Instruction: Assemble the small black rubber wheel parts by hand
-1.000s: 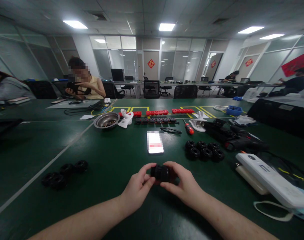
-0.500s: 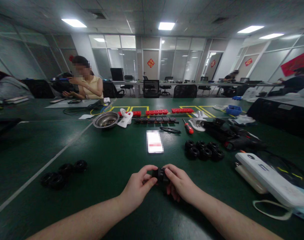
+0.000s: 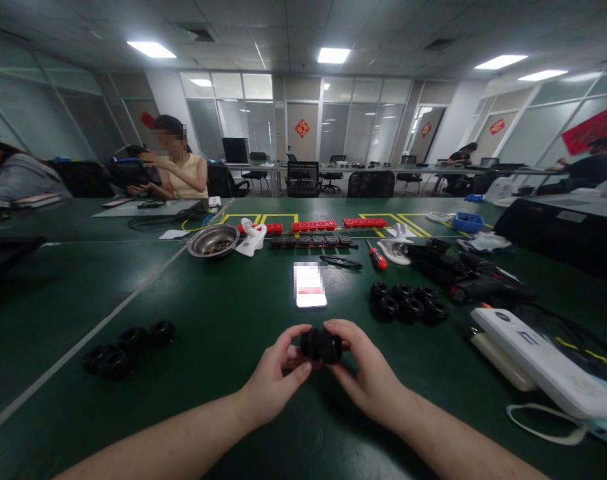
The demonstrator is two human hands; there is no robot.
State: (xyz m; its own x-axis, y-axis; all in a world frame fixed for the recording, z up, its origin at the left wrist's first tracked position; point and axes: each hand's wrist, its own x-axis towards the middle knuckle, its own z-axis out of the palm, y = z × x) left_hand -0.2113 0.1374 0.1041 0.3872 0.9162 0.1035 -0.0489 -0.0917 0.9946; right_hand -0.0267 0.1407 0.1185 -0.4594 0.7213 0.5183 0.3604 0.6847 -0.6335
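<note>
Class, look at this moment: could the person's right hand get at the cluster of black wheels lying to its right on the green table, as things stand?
Probably not at once: the right hand and left hand grip a black wheel. The table between it and the wheel cluster lies bare.

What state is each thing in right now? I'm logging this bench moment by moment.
Left hand: shut on the wheel, fingertips pinching.
Right hand: shut on the wheel from the other side.
Wheel: held between both hands, above the table.
Phone: flat, screen lit.
Wheels, right: grouped, resting.
Wheels, left: loose, resting.
Bowl: upright, small parts inside.
Screwdriver: lying flat.
</note>
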